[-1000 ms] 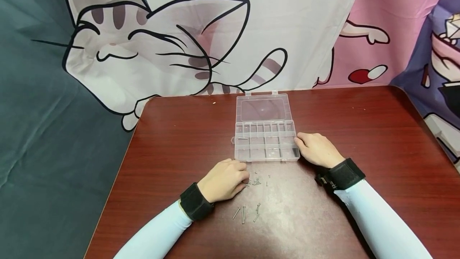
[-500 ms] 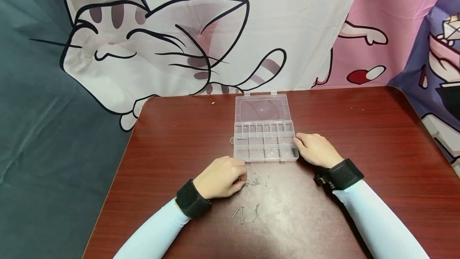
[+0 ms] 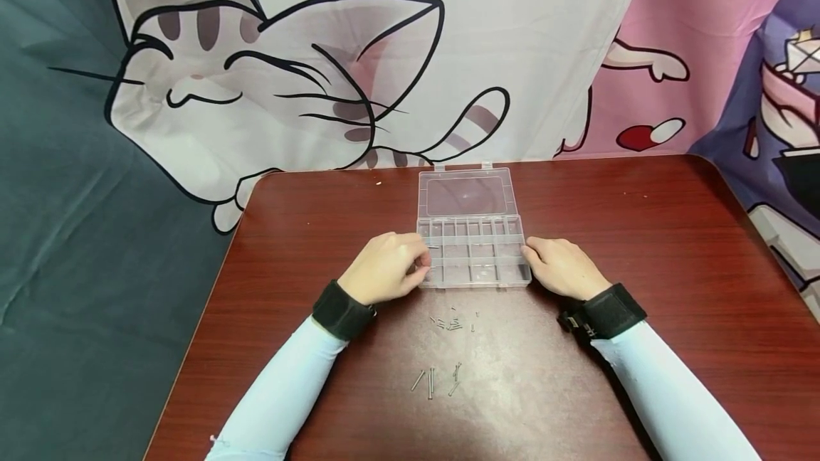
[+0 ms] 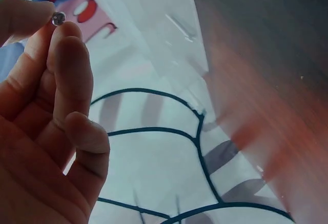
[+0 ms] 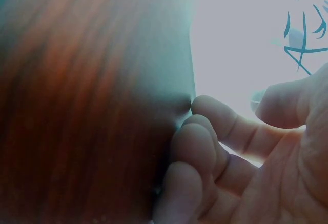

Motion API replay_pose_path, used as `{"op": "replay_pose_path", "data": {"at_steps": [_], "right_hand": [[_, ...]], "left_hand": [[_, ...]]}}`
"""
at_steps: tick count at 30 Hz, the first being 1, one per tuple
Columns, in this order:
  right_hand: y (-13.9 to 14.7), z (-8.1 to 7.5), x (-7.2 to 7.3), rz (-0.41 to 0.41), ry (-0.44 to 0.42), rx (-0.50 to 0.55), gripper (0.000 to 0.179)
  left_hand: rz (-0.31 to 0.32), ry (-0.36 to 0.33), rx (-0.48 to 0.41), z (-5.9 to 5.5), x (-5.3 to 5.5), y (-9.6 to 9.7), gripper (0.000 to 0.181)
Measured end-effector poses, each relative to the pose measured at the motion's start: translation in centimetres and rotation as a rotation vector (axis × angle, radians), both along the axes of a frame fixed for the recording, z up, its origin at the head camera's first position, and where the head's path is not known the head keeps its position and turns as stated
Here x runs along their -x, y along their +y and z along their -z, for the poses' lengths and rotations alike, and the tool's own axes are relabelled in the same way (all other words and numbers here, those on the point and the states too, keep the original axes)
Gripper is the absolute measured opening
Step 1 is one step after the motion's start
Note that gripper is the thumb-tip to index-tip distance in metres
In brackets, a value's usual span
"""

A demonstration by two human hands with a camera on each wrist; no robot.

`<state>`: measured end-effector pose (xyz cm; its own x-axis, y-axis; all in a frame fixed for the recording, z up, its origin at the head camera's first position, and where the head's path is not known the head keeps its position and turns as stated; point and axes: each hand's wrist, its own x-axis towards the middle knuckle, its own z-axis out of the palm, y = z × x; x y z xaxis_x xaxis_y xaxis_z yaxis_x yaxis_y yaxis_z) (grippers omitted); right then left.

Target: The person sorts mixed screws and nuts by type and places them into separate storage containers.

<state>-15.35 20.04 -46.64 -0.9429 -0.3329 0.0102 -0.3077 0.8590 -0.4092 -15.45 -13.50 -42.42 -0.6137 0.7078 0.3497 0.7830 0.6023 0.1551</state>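
Observation:
My left hand (image 3: 387, 266) is at the left side of a clear plastic compartment box (image 3: 472, 283), which lies on the table with its lid laid back. Between thumb and index finger it pinches a small metal screw (image 4: 59, 18), whose round head faces the left wrist camera; the shank is hidden by the fingers. My right hand (image 3: 565, 266) holds the box's right edge, thumb on the rim and fingers curled against the side. One long screw (image 4: 180, 27) lies in a left compartment. Several short screws (image 3: 454, 324) lie scattered in front of the box.
Nearer the front, several longer screws (image 3: 431, 383) lie on the reddish-brown table (image 3: 666, 262). A cloth (image 3: 544, 34) printed with cartoon cats hangs right behind the table's back edge. Tiny pale bits (image 3: 379, 183) lie near that edge.
My left hand has moved from the short screws forward to the box's left side, now with a screw between its fingertips. The right hand has stayed at the box's right edge.

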Motion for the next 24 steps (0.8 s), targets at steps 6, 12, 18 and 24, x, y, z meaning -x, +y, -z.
{"op": "replay_pose_path", "data": {"at_steps": [6, 12, 18, 24], "right_hand": [[-0.1, 0.0, -0.1, -0.002, -0.002, 0.006, 0.031], [-0.1, -0.3, 0.0, 0.007, 0.002, 0.019, 0.030], [0.0, -1.0, 0.6, -0.039, 0.016, -0.027, 0.026], [0.1, -1.4, 0.9, -0.057, 0.103, -0.054, 0.020]], "left_hand": [[-0.053, 0.006, 0.050, 0.5, 2.0, 0.4, 0.010], [-0.082, -0.015, 0.105, 0.8, 3.3, 0.6, 0.011], [-0.090, -0.038, 0.135, 0.9, 3.9, 0.7, 0.010], [-0.087, -0.059, 0.145, 1.0, 4.0, 1.1, 0.012]]}}
